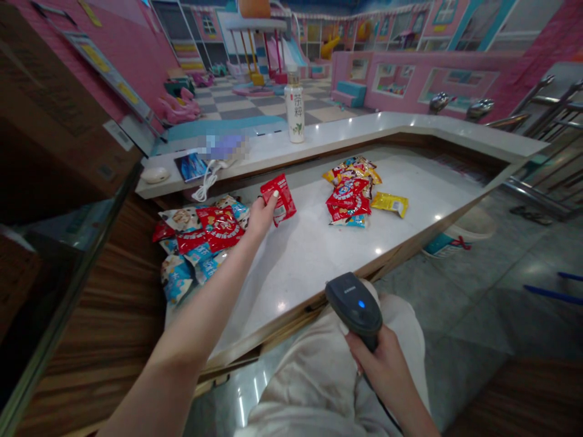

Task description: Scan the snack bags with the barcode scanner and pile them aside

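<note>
My left hand (pixel 260 217) is stretched out over the white counter (pixel 310 255) and pinches a small red snack packet (pixel 281 199) by its lower edge. Just left of that hand lies a pile of snack packets (pixel 195 246), red, white and blue. A second pile of red and yellow packets (pixel 350 191) lies further right, with one yellow packet (pixel 390 203) beside it. My right hand (pixel 382 367) rests above my lap and grips a dark handheld barcode scanner (pixel 354 303) with a blue light on top, its head towards the counter edge.
A white bottle (pixel 294 104) stands on the raised ledge behind the counter. A white mouse (pixel 155 175), a card and a white cable (pixel 207 179) lie at the ledge's left end. A dark wooden cabinet fills the left side. A play area lies beyond.
</note>
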Motion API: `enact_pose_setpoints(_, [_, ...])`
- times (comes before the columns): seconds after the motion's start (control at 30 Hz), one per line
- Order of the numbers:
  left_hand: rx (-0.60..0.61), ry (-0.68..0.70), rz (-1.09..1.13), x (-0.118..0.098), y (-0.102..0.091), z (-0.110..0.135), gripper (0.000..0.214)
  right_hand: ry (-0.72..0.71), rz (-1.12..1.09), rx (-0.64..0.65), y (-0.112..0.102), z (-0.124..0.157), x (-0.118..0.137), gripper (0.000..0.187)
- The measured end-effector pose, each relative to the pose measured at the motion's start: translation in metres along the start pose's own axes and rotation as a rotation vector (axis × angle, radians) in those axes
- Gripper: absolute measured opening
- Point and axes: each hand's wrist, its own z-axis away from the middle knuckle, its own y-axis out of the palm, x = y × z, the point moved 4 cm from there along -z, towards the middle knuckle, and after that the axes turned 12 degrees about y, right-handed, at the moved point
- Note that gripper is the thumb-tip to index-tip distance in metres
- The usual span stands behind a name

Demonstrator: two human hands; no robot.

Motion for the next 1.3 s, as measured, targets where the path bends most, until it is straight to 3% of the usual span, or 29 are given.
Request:
enact_pose_setpoints(0.13, [0.012, -0.257, 0.470, 0.005, 0.009, 0.070, 0.019, 0.011, -0.017, 0.035, 0.005, 0.001, 0.002, 0.022])
enact_pose_setpoints(0.23, [-0.010, -0.447, 0.601, 0.011, 0.009, 0.115, 0.016, 0.006, -0.019, 0.043, 0.009, 0.002, 0.004, 0.022])
enact_pose_setpoints(0.37, [-0.018, -0.516, 0.672, 0.018, 0.007, 0.146, 0.017, -0.007, -0.016, 0.071, 0.015, 0.003, 0.003, 0.020])
enact_pose_setpoints(0.67, [0.051, -0.452, 0.664, 0.021, 0.008, 0.156, 0.035, 0.006, 0.001, 0.105, 0.029, -0.003, 0.004, 0.020])
enact_pose_setpoints(0.9, [0.074, -0.419, 0.690, 0.019, 0.008, 0.158, 0.024, -0.008, 0.009, 0.113, 0.034, -0.006, 0.008, 0.022])
enact_pose_setpoints(1.3, [0.101, -0.405, 0.687, 0.018, 0.007, 0.158, 0.028, -0.025, 0.035, 0.110, 0.033, -0.008, 0.014, 0.024])
